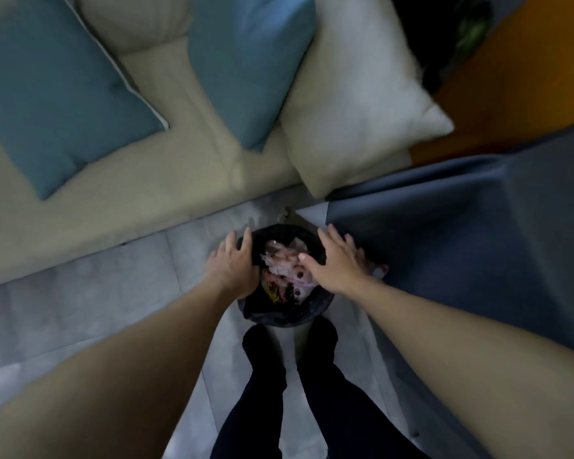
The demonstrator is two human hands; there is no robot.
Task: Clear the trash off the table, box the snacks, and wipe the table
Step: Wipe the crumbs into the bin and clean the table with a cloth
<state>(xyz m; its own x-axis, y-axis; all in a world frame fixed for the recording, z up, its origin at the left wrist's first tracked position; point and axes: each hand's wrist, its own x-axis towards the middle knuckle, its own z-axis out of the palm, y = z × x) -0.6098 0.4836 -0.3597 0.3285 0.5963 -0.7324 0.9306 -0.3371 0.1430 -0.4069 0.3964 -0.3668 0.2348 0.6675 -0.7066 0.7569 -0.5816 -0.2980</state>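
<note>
On the floor (80, 293) by the sofa (146, 200), the bin (279, 314) holds crumpled trash (284, 268). The left hand (232, 265) rests on its rim and the right hand (337, 265) is above it, both with fingers loosely apart. Boxing and wiping likely remain; the bench is out of sight.

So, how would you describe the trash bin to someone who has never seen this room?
Find the long beige sofa; on the grey floor in front of its right end, next to the blue curtain, stands the bin. It is small and round, lined with a black bag and full of crumpled pink-white wrappers; nothing else nearby is round.
</note>
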